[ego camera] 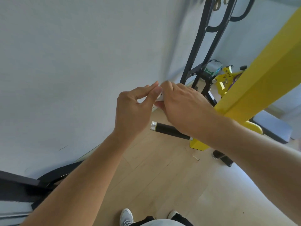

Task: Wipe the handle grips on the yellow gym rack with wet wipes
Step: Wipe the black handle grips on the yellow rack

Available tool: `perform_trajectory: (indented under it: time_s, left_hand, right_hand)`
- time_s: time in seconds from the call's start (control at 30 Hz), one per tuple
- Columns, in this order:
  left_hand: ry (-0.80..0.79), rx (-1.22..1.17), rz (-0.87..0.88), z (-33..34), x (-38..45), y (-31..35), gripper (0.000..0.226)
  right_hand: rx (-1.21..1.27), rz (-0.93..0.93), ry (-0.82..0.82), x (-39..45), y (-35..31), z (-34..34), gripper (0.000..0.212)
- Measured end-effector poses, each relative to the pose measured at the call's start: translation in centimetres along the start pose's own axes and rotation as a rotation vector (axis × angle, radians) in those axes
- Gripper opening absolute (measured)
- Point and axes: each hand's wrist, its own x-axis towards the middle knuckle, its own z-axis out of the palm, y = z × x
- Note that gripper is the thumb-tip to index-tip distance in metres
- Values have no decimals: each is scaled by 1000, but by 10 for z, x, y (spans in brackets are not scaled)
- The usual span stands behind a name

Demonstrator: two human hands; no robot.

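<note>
A black handle grip (171, 130) with a silver end cap juts left from the yellow gym rack (263, 75). Just above the grip, my left hand (135, 111) and my right hand (182, 101) meet fingertip to fingertip. Between them a small white wet wipe (160, 97) shows, mostly hidden by the fingers. Both hands pinch it. My right wrist crosses in front of the grip's inner end.
A white wall fills the left. A black metal frame (203, 51) stands behind the hands. A grey padded bench (273, 128) sits at the right beyond the yellow beam. Dark equipment (24, 188) lies at the lower left. My shoes (126, 216) stand on light wood flooring.
</note>
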Motion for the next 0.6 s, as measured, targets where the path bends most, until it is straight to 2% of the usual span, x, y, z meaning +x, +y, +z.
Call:
perform_trajectory:
  time_s: [0.07,0.17,0.23,0.3,0.5,0.53,0.6]
  left_hand:
    - [5,6,3,-4,1,0,29]
    - [27,17,-3,-5,0,-1,29]
    - [32,24,7,-2,-2,0,30]
    - [11,9,2,1,-5,1,32]
    - [11,-33,12,-1,-5,-2,23]
    - [12,-22,14,-3,-5,-2,24]
    - [6,8,12,-6,-4,-1,27]
  right_hand:
    - [-184,-11,2,-10,7,-4,34]
    - [-474,95,-207,-37,20,-18,31]
    - [-570,160,-271,-44,19,-22,34]
    - [-553,129,-193,-38,12,-17,32]
    - [-196,23,147,0,-11,12,33]
    - [-205,19,146,-3,-9,10,31]
    - [-341,59,-40,-20,2,-2,28]
